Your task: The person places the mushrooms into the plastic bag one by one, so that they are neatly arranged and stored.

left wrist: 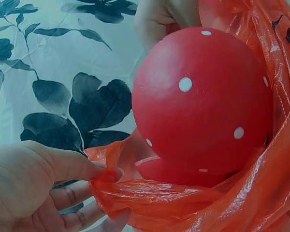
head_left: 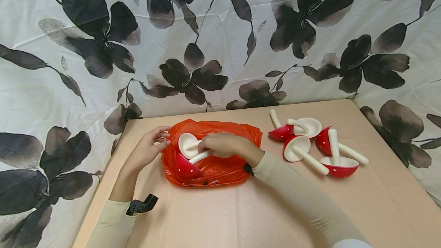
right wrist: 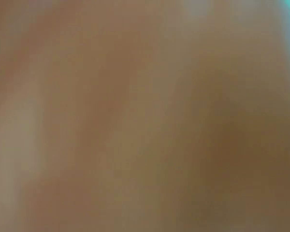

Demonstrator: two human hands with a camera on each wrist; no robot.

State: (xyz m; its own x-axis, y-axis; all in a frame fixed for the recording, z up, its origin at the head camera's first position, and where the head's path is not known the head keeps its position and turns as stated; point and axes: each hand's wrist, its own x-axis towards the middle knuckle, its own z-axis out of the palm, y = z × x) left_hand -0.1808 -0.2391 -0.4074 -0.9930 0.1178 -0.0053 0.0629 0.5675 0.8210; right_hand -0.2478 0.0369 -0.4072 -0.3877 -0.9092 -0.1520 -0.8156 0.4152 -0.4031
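A crinkled red plastic bag [head_left: 224, 125] lies on the table, its mouth toward the left. My left hand [head_left: 151, 146] pinches the bag's edge between thumb and fingers, as the left wrist view shows up close. Two toy mushrooms are at the bag's mouth: one turns its white underside [head_left: 186, 142] up, and the other shows a red cap [head_left: 186, 168] with white dots. Over the bag, my right hand [head_left: 220, 144] grips a white mushroom stem with curled fingers. A large dotted red cap [left wrist: 203, 101] fills the middle of the left wrist view. The right wrist view is only blur.
Several more red-capped mushrooms [head_left: 297, 148] with white stems lie in a group right of the bag. The light wooden table [head_left: 206, 217] meets a white cloth [head_left: 241, 79] with dark flowers at its back and sides.
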